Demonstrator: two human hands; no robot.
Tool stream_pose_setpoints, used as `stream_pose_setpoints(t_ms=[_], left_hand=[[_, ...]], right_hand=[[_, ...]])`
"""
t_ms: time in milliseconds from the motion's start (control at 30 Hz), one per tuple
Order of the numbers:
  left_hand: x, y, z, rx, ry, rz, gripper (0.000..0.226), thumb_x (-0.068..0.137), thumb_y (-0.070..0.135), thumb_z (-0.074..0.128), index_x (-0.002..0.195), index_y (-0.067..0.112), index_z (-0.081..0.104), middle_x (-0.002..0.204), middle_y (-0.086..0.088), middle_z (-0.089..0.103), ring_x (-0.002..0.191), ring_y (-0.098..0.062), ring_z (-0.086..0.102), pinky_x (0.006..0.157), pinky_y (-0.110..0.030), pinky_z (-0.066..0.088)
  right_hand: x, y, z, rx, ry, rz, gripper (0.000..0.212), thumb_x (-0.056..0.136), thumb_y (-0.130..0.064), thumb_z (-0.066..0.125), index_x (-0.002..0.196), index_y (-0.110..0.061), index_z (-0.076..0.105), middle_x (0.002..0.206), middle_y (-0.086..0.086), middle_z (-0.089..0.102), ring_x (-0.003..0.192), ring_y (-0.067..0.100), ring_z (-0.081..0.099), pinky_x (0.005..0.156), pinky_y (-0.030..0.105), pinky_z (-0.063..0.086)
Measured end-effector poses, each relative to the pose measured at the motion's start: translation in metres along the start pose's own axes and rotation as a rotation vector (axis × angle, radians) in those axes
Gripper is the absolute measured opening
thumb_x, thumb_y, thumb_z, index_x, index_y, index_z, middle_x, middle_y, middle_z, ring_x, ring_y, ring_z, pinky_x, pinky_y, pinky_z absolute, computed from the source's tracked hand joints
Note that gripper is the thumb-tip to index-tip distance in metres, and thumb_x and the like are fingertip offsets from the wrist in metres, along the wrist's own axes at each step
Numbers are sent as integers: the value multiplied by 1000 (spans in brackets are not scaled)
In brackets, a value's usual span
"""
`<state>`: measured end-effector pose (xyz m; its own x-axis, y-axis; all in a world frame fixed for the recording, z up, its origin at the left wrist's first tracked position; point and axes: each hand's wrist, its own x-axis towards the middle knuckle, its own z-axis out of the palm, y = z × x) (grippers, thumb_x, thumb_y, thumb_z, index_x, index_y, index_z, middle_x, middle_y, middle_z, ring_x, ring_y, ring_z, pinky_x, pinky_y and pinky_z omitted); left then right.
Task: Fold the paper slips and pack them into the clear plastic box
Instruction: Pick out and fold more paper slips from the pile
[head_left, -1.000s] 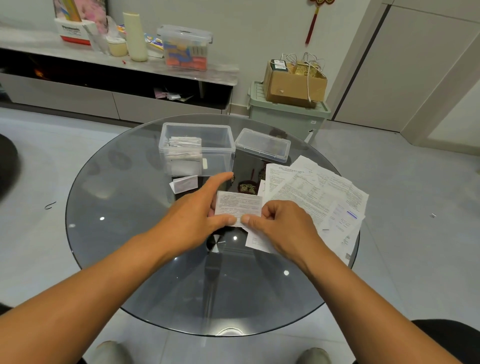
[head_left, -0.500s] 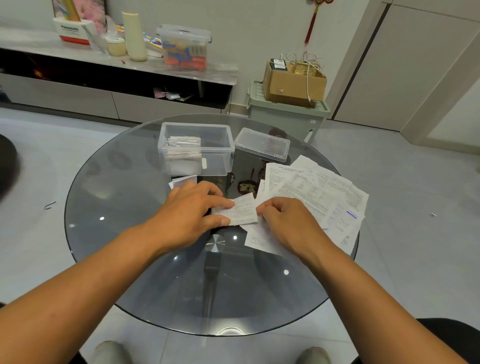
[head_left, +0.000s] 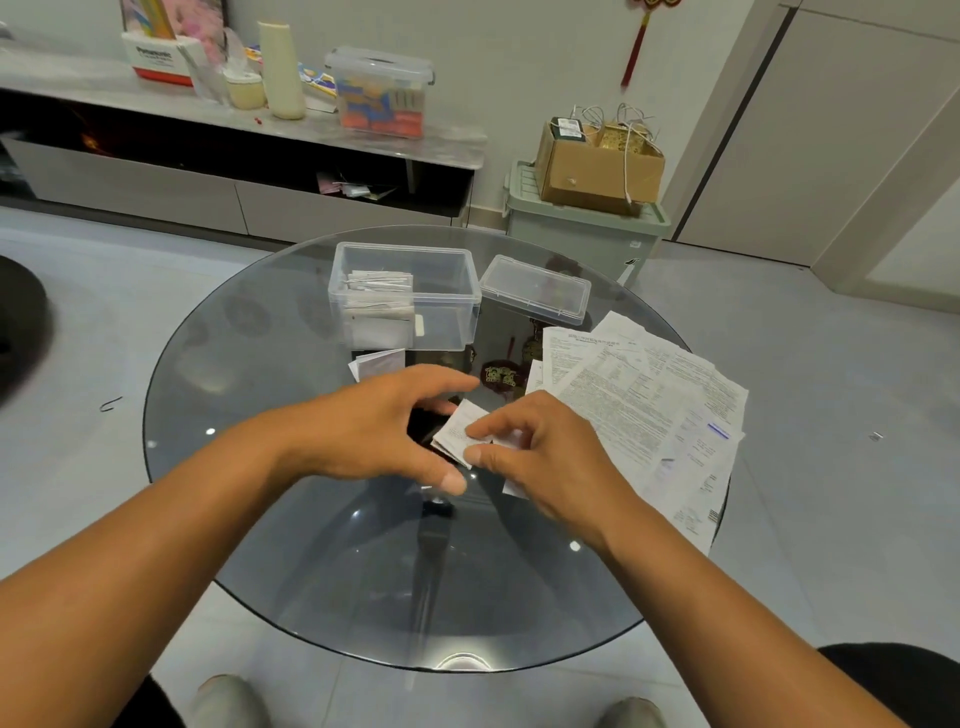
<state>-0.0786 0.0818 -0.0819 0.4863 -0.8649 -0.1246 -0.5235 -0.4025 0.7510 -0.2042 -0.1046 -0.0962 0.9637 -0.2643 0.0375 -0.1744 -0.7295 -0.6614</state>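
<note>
Round smoked-glass tabletop (head_left: 260, 519) on a pale tiled floor, low shelf unit along the far wall. Right hand (head_left: 550, 462) pinches a folded slip (head_left: 460, 434) between thumb and forefinger, low over the glass at centre, probably to set the crease. Left hand (head_left: 374, 431) hovers beside it, fingers loosely curved, touching the slip's far edge at most; contact unclear. Unfolded slips (head_left: 649, 410) fan out right. Far: clear box (head_left: 447, 306), lidless, folded slips (head_left: 379, 296) stacked in its left half; lid (head_left: 535, 288) just right.
</note>
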Motion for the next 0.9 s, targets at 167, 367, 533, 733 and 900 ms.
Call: stream_pose_setpoints(t_ms=[167,367,533,733,900], left_hand=[[12,-4,21,318,214,29,39,94,49,62,132,45,60,141,22,50,129,-7,43,111,-44,39],[14,-4,23,330,258,-2,42,90,42,71,131,45,61,138,21,50,130,-11,38,114,-45,32],[8,5,33,431,420,112,32,86,26,79,116,36,73,113,15,58,109,-13,47,93,-36,45],[-3,17,62,676,398,141,26,105,39,46,98,23,65,102,8,60,96,-18,55,74,-40,53],[-6,16,48,731,382,-9,25,86,4,64,90,25,50,90,10,49,89,-18,56,62,-32,44]], right_hand=[[8,-4,-4,9,-23,103,35,69,-62,84,92,-38,72,91,-22,68,94,5,64,96,50,50],[16,-1,-5,75,16,224,23,77,-45,85,87,-32,69,76,-12,67,75,9,65,86,50,57],[21,-1,-6,-2,121,264,19,85,-44,77,80,-29,66,67,-14,61,71,9,60,74,39,53],[20,-1,-5,-41,133,237,15,91,-42,67,82,-30,66,75,-12,66,79,12,64,76,39,54],[9,-2,-17,74,167,161,14,96,-34,64,85,-28,70,92,-13,70,87,6,62,83,36,52]])
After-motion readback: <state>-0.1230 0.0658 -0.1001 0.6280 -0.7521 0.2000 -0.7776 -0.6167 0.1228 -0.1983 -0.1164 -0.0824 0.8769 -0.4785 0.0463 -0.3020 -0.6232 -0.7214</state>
